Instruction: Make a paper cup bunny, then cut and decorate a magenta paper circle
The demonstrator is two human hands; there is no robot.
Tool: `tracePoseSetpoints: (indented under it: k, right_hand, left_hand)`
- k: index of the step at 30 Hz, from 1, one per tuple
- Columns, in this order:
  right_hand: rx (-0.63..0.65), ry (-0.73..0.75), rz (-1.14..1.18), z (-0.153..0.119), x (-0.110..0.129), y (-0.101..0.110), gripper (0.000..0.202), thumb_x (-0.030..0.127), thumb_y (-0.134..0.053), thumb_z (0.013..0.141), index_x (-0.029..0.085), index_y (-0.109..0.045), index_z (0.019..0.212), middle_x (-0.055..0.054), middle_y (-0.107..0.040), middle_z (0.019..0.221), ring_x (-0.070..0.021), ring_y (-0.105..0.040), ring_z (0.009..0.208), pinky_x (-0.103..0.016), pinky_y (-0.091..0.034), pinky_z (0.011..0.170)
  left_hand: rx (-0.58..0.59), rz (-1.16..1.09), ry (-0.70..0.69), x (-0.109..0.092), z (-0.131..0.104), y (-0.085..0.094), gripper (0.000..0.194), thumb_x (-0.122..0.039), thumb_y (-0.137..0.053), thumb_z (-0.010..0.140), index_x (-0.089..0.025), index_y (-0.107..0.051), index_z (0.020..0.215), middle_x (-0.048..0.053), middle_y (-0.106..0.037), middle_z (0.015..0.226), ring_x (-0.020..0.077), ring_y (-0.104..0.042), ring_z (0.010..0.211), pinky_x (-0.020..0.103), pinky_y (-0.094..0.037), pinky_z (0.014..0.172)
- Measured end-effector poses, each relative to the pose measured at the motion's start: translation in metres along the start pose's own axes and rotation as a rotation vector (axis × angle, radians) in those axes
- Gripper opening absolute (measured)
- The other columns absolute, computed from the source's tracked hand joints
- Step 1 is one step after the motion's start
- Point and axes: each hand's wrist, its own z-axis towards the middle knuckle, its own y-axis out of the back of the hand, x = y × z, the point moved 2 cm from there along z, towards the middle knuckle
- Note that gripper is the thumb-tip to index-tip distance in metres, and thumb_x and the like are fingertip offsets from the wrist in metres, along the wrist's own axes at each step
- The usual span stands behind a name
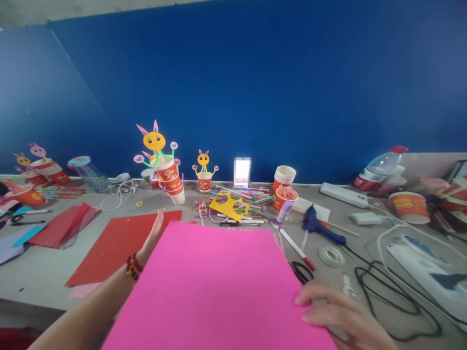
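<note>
A large bright pink sheet of paper point(219, 287) is held up close in front of me and fills the lower middle of the view. My right hand point(332, 306) grips its right edge, with fingers lying over the front. At the upper left edge, my left hand point(152, 236) supports the sheet, most of its fingers hidden behind it. A beaded bracelet point(134, 266) circles that wrist. Under the left forearm lies a red sheet point(109, 243) on the table. Black-handled scissors point(302, 271) show partly beyond the pink sheet's right edge.
Paper-cup bunny figures point(170, 180) stand toward the back. Behind the sheet lie a cut yellow sheet point(229, 206), pens and pipe cleaners. On the right are a blue glue gun point(321, 227), a tape roll point(331, 255), looping cables point(386, 291) and a bottle point(379, 167).
</note>
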Motion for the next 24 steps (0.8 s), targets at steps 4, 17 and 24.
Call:
tracePoseSetpoints:
  k: [4, 17, 24]
  right_hand:
    - [0.119, -0.06, 0.003, -0.019, -0.004, -0.036, 0.021, 0.011, -0.054, 0.086, 0.028, -0.061, 0.095, -0.007, -0.072, 0.097, -0.0206, -0.072, 0.088, -0.026, -0.06, 0.075]
    - [0.395, -0.124, -0.155, -0.014, -0.005, -0.075, 0.043, 0.003, -0.045, 0.078, 0.026, -0.068, 0.106, -0.004, -0.071, 0.113, -0.0173, -0.066, 0.099, -0.027, -0.051, 0.088]
    - [0.081, -0.176, -0.516, -0.034, -0.047, -0.018, 0.033, 0.015, -0.05, 0.089, 0.025, -0.064, 0.117, -0.007, -0.07, 0.115, -0.0206, -0.065, 0.107, -0.031, -0.052, 0.091]
  left_hand:
    - [0.225, -0.568, 0.253, 0.005, -0.018, 0.002, 0.054, -0.052, -0.043, 0.095, -0.02, -0.05, 0.137, 0.015, -0.064, 0.129, 0.0307, -0.065, 0.111, 0.043, -0.054, 0.089]
    - [0.1, 0.205, 0.096, 0.035, 0.007, 0.021, 0.029, -0.042, -0.054, 0.089, -0.022, -0.069, 0.104, 0.006, -0.074, 0.105, 0.0245, -0.069, 0.095, 0.035, -0.055, 0.084]
    - [-0.019, 0.51, -0.26, -0.01, -0.002, -0.039, 0.036, -0.039, -0.052, 0.093, -0.025, -0.059, 0.126, 0.008, -0.059, 0.133, 0.0287, -0.052, 0.123, 0.05, -0.038, 0.109]
